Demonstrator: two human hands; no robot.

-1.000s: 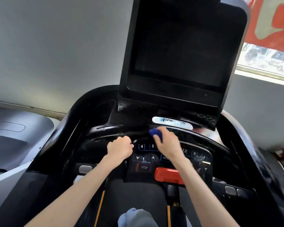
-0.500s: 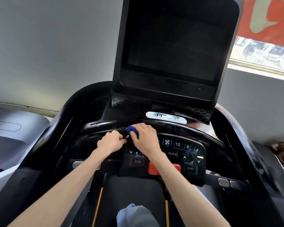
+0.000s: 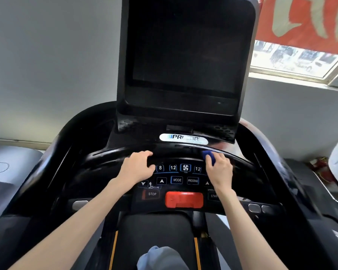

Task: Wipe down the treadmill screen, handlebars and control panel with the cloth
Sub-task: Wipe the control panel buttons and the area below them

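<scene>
Right hand (image 3: 220, 172), one cloth (image 3: 208, 155) shifted right | left hand (image 3: 138, 166) grips handlebar (image 3: 176, 150)

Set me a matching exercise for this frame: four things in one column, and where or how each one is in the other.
Things:
1. cloth
2. left hand
3. screen
4. red button

States:
a. dark and blank
b. below the MODE key
c. held in the right hand
d. curled over the curved bar

Pairs: 1-c, 2-d, 3-a, 4-b.
</scene>
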